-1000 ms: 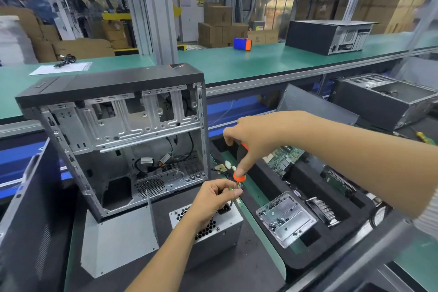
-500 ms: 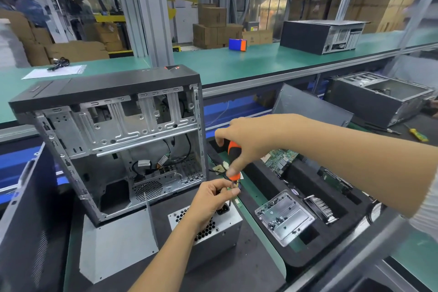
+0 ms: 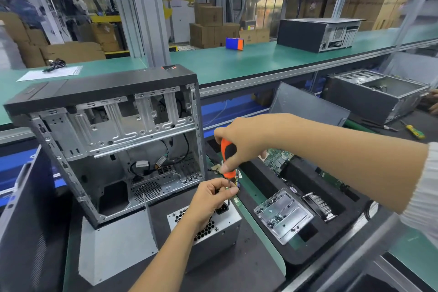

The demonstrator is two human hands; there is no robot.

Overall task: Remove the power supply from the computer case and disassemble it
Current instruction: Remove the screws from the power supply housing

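power supply (image 3: 214, 232): grey metal box with a honeycomb vent, out of the case, lying on the dark mat directly under the left hand.
left hand (image 3: 211, 198): fingers curled, pinching the thin shaft of the screwdriver just above the box's top edge.
right hand (image 3: 246, 143): just above the left hand, fingers wrapped round the handle.
screwdriver (image 3: 228, 156): orange and black, upright, tip down at the box's far top corner.
computer case (image 3: 113, 140): open, standing upright to the left of both hands, just behind the box.
foam tray (image 3: 308, 239): black, to the right of the hands, holding a metal bracket and boards.
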